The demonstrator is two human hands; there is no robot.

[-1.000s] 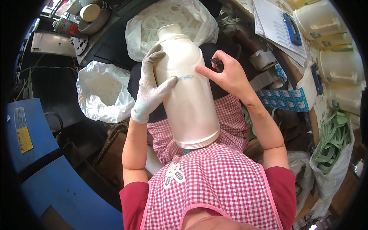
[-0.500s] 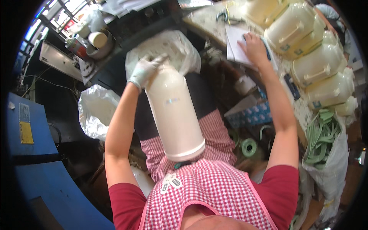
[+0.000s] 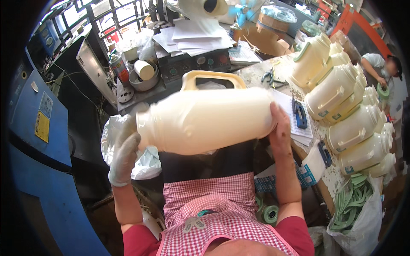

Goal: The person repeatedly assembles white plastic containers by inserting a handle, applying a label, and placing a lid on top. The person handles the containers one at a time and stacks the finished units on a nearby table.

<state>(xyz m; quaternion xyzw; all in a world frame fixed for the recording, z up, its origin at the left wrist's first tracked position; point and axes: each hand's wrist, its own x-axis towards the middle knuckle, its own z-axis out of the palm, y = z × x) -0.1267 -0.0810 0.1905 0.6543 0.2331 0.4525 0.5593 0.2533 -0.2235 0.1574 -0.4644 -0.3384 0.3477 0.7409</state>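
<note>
**Jug held sideways above your lap**

In the head view, your jug (image 3: 209, 121) lies level in the air above your lap (image 3: 209, 185), handle uppermost. Your gloved left hand (image 3: 124, 158) grasps the neck; your bare right hand (image 3: 279, 128) grips the base. The smooth wall could slip if either grip loosens, and a wide swing rightward might knock the row of jugs (image 3: 335, 94) on the table (image 3: 261, 77). Blue stickers (image 3: 349, 170) mark those jugs, and a yellow label (image 3: 42, 127) sits on the blue cabinet (image 3: 49, 149); their print is too small to read.
</note>
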